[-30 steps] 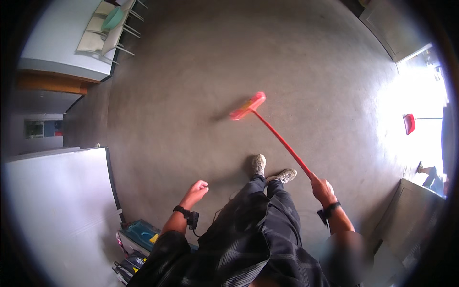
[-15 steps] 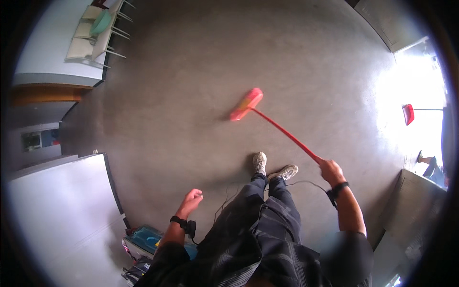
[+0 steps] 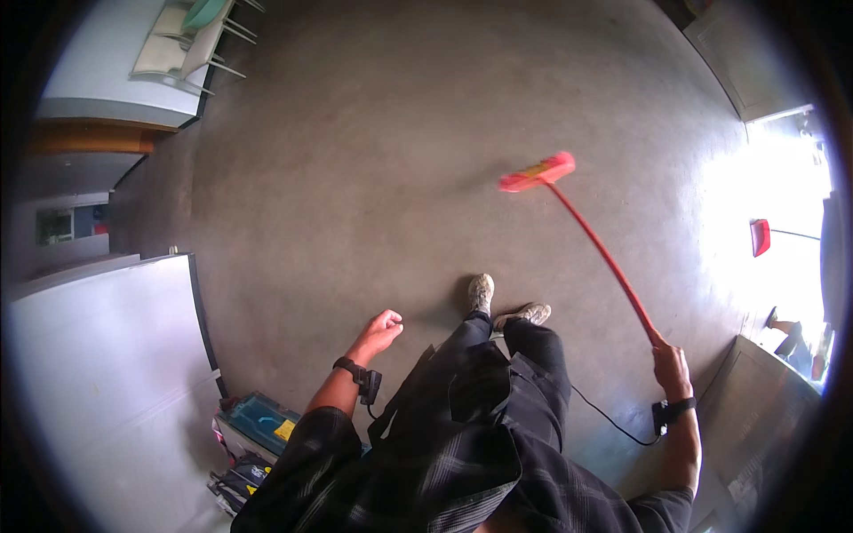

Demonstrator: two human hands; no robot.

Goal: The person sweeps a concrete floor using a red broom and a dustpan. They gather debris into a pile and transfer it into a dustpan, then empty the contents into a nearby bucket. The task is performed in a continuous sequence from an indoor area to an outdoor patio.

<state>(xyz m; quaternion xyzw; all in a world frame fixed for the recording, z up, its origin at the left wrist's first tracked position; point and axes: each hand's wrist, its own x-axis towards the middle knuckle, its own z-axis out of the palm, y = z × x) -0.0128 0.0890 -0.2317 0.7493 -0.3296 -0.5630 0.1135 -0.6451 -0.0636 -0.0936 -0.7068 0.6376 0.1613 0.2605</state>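
My right hand (image 3: 672,368), out to the right, is wrapped round the end of a long red handle. The handle belongs to a broom (image 3: 538,172) with a red-pink head and a yellowish patch, over the grey concrete floor ahead of my feet. Its head is slightly blurred by motion, and whether the bristles touch the floor I cannot tell. My left hand (image 3: 379,332) hangs in front of my body on the left, fingers curled in, with nothing seen in it. Both wrists carry black bands with small devices and cables.
White panels (image 3: 115,338) stand at left, beside a teal-lidded box (image 3: 258,422). Stacked pale chairs (image 3: 164,53) are at the far left. A red dustpan (image 3: 760,237) with a long handle lies by the bright doorway at right. A cabinet (image 3: 764,417) is near my right arm.
The broom head has moved right and slightly away from me, turning more level. My right hand has moved right and nearer; my left hand has shifted right and slightly forward.
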